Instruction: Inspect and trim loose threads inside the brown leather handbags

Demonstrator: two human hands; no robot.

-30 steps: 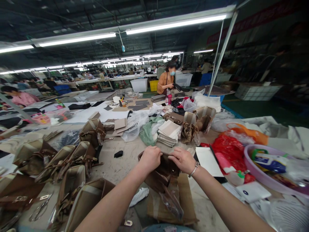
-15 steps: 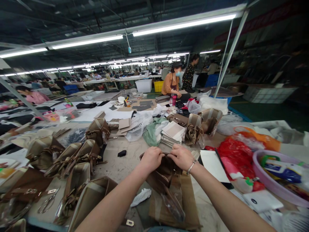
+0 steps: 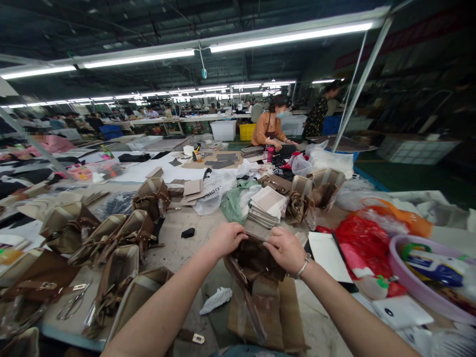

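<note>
A brown handbag (image 3: pixel 256 262) stands in front of me on a piece of brown cardboard (image 3: pixel 293 307), its mouth spread wide and the dark inside showing. At the far left corner of its rim, my left hand (image 3: pixel 227 239) pinches the edge between thumb and fingers. My right hand (image 3: pixel 287 249), with a bracelet at the wrist, grips the same rim farther right. Clear plastic film hangs down the bag's near side. A crumpled white tissue (image 3: pixel 216 300) lies left of the cardboard, and a small black piece (image 3: pixel 188 233) is beyond it.
Several brown bags (image 3: pixel 139 230) crowd the left, near a pair of scissors (image 3: pixel 72 305). Stacked panels (image 3: pixel 266 203) and a green plastic bag (image 3: pixel 240 201) lie ahead. On the right are a red plastic bag (image 3: pixel 360 238) and a purple basin (image 3: pixel 397 263). A co-worker (image 3: pixel 268 126) sits across the table.
My hands have moved apart along the rim, and the bag's mouth has spread wider. In the background, a person in dark patterned clothes has moved right.
</note>
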